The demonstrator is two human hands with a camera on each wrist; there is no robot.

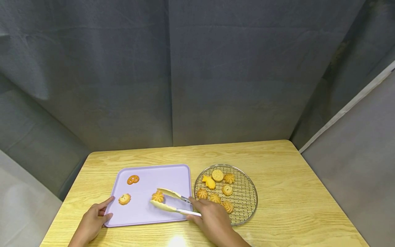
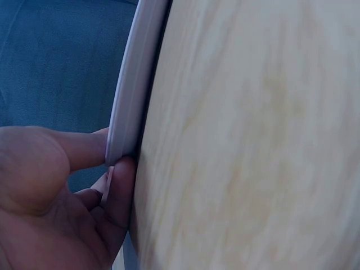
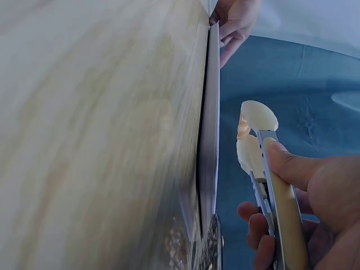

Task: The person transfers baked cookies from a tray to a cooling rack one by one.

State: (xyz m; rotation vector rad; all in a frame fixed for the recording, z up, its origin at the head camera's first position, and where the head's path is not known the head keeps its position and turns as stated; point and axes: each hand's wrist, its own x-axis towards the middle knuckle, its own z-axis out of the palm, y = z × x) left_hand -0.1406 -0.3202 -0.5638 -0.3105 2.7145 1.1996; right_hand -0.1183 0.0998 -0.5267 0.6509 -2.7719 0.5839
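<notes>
My right hand (image 1: 213,218) grips a pair of tongs (image 1: 166,207) with pale cream tips and metal arms, reaching left over a lilac tray (image 1: 145,216). Between the tong tips is a ridged, flower-shaped cookie (image 1: 158,196); in the right wrist view the tongs (image 3: 284,208) are raised above the tray's level, with part of the cookie (image 3: 243,128) showing. My left hand (image 1: 92,219) pinches the tray's left edge near the front corner, thumb and fingers on the rim (image 2: 126,107). A pretzel (image 1: 133,179) and a round cookie (image 1: 124,199) lie on the tray's left side.
Right of the tray, a round wire rack (image 1: 247,199) bears several cookies, among them a fish-shaped one (image 1: 210,182) and a round biscuit (image 1: 217,175). Both stand on a wooden table (image 1: 287,192). Grey curtains (image 1: 234,85) enclose the back and sides.
</notes>
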